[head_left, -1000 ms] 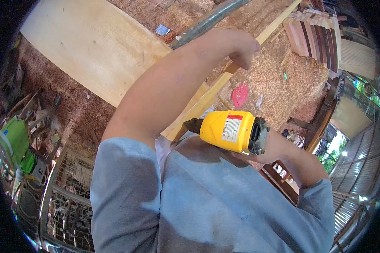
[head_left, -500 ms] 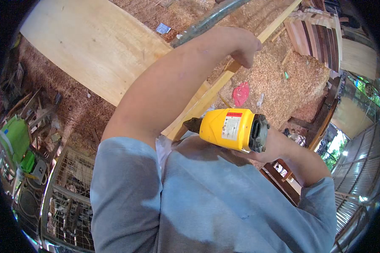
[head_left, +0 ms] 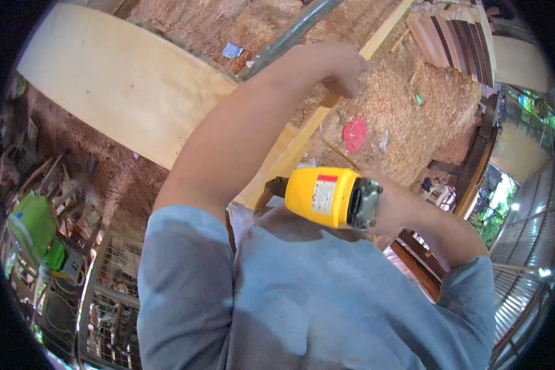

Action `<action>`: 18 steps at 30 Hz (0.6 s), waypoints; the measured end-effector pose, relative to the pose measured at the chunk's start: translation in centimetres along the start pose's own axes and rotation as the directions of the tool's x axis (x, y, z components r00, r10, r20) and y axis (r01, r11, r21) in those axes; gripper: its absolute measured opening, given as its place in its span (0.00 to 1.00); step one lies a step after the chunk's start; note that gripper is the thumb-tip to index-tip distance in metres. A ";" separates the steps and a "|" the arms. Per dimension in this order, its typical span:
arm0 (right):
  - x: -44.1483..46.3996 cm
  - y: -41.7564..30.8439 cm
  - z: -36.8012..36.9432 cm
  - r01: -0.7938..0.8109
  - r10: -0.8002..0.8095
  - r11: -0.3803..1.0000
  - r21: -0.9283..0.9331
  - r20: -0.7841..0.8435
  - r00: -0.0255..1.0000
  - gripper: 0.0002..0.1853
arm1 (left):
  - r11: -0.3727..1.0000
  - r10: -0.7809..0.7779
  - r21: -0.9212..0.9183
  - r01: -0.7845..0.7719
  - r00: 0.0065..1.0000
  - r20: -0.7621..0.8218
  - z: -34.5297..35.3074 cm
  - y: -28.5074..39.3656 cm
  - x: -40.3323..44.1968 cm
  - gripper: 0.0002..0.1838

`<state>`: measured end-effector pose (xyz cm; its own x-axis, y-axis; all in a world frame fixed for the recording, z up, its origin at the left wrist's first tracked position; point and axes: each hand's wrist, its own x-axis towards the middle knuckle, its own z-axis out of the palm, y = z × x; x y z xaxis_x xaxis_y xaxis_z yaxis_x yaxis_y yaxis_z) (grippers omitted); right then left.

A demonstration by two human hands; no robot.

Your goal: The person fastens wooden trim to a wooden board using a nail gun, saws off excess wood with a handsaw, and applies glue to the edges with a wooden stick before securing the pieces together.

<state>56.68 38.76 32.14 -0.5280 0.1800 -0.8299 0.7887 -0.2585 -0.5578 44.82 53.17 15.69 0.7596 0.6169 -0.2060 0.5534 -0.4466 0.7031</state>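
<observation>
In the head view, my left hand [head_left: 345,74] is closed around a long, narrow wooden strip [head_left: 385,37], which runs diagonally from my chest to the upper right. My right hand [head_left: 381,213] grips a yellow nail gun [head_left: 308,196] with a black end cap and a white and red label. Most of those right fingers are hidden behind the tool's body. The nail gun's dark nose lies against or very near the strip's close end, by my shirt; contact cannot be made out. A wide pale board [head_left: 117,80] extends under my left forearm.
Wood shavings cover the ground, with a red scrap [head_left: 354,134] on them. A dark green pipe [head_left: 293,37] crosses the top. Stacked wooden slats [head_left: 453,46] lie at upper right. A wire cage [head_left: 114,314] and a green object [head_left: 34,225] stand at left.
The view has shifted slightly. My left hand and the strip appear a little further left, and the nail gun sits slightly lower and left. Both hands keep their hold.
</observation>
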 end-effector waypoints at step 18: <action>-8.0 13.5 12.1 0.179 -0.036 0.977 0.115 -0.739 0.673 0.27 | 0.974 0.081 0.218 0.061 0.806 -0.586 0.9 -1.4 -10.6 0.30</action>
<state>67.74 22.32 31.24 -0.1513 0.8317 -0.5342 0.6399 -0.3295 -0.6942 36.29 46.63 16.24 0.4568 0.8409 0.2903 0.6597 -0.5392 0.5236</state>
